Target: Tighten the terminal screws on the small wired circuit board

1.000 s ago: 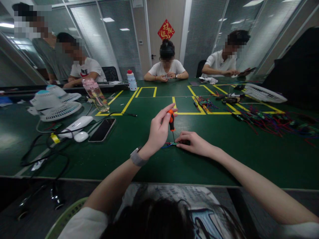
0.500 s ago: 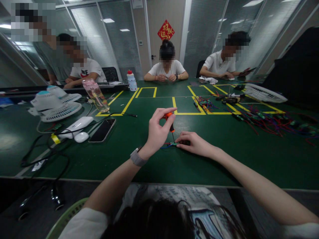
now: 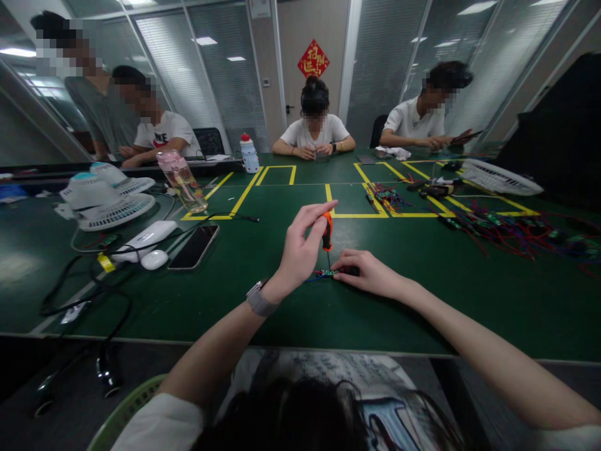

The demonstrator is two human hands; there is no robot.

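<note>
An orange and black screwdriver stands nearly upright, its tip down on a small green circuit board. My left hand is wrapped round the screwdriver's handle, with the index finger stretched over its top. Pinched between thumb and fingers, the board's right end is in my right hand, low over the table. Red and blue wires run from the board's left side. My palm and fingers hide part of the board.
A phone, a white mouse, cables, a pink bottle and white fans are at left. Wired boards, black tools and a white grille lie at right. Several people are across the green table.
My left hand has shifted slightly right and turned, showing more of the screwdriver's handle. My right hand has barely moved. The person across has lowered their hands a little.
</note>
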